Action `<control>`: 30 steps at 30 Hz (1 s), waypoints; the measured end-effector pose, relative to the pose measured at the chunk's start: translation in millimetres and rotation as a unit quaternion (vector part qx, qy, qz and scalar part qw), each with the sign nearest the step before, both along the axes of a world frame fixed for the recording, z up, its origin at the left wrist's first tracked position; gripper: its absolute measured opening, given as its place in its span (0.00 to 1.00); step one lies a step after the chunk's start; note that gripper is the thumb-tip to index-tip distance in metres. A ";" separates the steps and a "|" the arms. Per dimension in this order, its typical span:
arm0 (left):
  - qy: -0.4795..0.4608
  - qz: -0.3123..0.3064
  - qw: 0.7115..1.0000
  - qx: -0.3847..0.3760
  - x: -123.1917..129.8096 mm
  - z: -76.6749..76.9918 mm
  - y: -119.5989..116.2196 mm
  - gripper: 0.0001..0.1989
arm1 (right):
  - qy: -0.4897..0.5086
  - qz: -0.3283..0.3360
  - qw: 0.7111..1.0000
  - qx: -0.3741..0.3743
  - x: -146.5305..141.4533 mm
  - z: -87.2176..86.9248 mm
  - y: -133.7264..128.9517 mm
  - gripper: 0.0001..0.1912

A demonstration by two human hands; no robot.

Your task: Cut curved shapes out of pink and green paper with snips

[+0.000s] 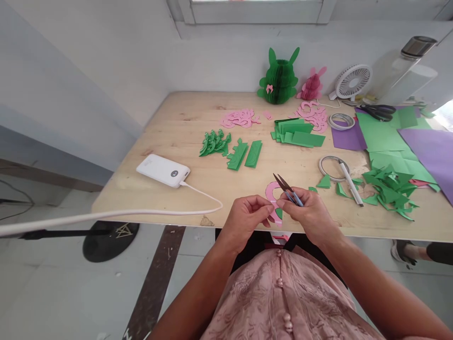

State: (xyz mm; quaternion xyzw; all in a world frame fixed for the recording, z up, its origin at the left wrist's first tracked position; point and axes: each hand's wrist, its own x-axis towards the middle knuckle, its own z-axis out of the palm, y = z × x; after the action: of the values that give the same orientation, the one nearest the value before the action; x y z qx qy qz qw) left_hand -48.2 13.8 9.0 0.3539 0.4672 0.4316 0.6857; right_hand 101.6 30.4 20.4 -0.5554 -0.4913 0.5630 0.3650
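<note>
At the table's front edge, my left hand (247,216) pinches a curved pink paper cutout (272,191) between thumb and fingers. A small green paper piece (279,212) shows against the pink one, partly covered by it. My right hand (308,208) is closed around a pair of small scissors (288,186) with blue handles, the dark blades pointing up and left, slightly apart. Its thumb and fingertip also meet the pink paper's right side. Just beyond my hands lie folded green paper pieces (238,155), with cut green shapes (214,143) to their left.
A white power bank (163,170) with a cable lies left. Green scraps (391,189), a marker (350,183) and tape rolls (341,121) are right. Green (279,80) and pink (312,85) paper rabbits, a small fan (354,81) and black-handled scissors (378,112) stand or lie behind.
</note>
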 end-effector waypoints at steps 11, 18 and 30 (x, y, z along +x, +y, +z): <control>-0.002 0.083 0.996 0.008 -1.6 -6.6 2.0 0.05 | 0.060 0.031 0.998 0.020 19.3 -3.0 -7.3 0.18; -0.049 0.130 0.990 0.005 -2.7 -6.8 5.3 0.05 | -0.094 0.074 0.993 0.007 40.0 -10.6 -27.1 0.22; -0.043 0.132 0.990 0.020 -0.3 -5.4 3.8 0.04 | -0.165 0.119 0.979 0.031 28.5 -7.3 -28.2 0.24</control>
State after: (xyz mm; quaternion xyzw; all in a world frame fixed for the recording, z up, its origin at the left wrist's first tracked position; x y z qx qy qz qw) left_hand -48.4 17.7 3.6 0.2842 0.4709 0.5425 0.6350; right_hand 130.1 2.3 13.1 -0.5666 -0.6242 0.4879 0.2263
